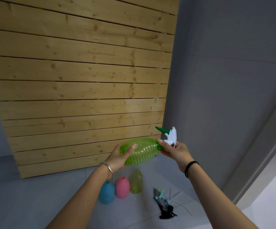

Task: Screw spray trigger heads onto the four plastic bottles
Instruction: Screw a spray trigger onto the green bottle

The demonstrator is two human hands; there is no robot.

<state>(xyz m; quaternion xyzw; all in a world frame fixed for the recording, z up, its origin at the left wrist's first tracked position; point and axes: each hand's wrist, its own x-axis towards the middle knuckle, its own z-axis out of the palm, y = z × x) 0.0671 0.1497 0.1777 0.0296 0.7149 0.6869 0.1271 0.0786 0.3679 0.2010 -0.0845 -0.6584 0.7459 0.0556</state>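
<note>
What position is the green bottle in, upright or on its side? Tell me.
On its side. The green bottle lies roughly level in the air, base in the left hand, neck toward the right hand at the trigger head.

The grey floor [34, 204] carries three bottles standing upright in a close row: a blue bottle [107, 192], a pink bottle [122, 187], a yellow bottle [136, 182]; to their right lies a heap of spray trigger heads [164, 204].

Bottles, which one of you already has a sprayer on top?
The green ribbed bottle, held sideways in both hands, with a white and green trigger head at its neck. The blue, pink and yellow bottles on the floor have bare necks.
</note>
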